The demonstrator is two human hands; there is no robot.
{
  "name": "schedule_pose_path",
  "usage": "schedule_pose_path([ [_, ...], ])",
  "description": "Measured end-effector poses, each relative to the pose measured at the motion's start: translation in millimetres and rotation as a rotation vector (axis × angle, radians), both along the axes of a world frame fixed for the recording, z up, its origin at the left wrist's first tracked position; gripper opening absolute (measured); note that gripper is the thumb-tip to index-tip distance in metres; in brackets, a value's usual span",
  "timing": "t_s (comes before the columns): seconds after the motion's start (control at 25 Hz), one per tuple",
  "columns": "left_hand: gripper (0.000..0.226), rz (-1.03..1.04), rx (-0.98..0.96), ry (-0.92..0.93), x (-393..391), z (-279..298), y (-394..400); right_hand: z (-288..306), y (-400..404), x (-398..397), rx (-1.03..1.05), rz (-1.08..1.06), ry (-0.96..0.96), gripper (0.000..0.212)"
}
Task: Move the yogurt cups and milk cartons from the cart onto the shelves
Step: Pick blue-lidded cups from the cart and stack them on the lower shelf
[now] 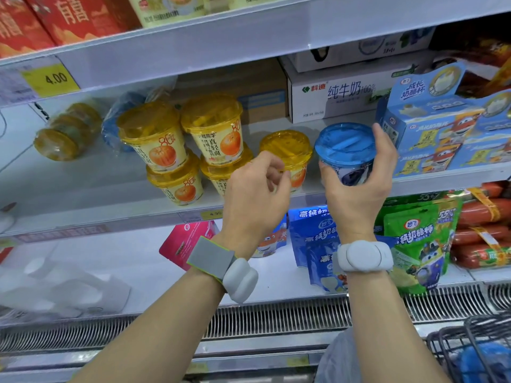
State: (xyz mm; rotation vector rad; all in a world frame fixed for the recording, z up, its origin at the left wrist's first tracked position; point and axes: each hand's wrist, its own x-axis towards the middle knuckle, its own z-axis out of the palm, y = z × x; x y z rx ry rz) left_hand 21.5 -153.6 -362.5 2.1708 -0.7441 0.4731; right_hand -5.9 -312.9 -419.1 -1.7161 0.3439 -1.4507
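My right hand (pixel 362 186) grips a blue-lidded yogurt cup (pixel 345 150) at the front of the middle shelf (pixel 83 189), just right of a single orange-lidded yogurt cup (pixel 287 150). My left hand (pixel 254 194) hovers in front of that orange cup with fingers loosely curled, holding nothing. Further left, orange yogurt cups (pixel 213 128) stand stacked two high in two columns. The wire cart (pixel 470 352) shows at the bottom right with a blue item inside.
A white milk case (pixel 331 100) sits at the back of the shelf. Blue cheese-cup boxes (pixel 448 128) stand right of the blue cup. Wrapped cup packs (pixel 66 134) lie far left. Snack bags (pixel 414 244) and sausages (pixel 484 230) fill the shelf below.
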Motion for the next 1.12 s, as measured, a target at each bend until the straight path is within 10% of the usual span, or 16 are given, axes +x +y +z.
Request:
schedule_pose_path([
  [0.16, 0.026, -0.108, -0.107, -0.126, 5, 9, -8, 9, 1, -1, -0.015, 0.000, -0.054, 0.076],
  [0.56, 0.096, -0.392, 0.008, 0.369, 13, 55, -40, 36, 4, 1, -0.099, 0.021, -0.180, 0.067],
  [1.12, 0.083, -0.190, -0.322, 0.050, 24, 61, -36, 49, 6, -1, -0.031, 0.450, 0.022, 0.069],
])
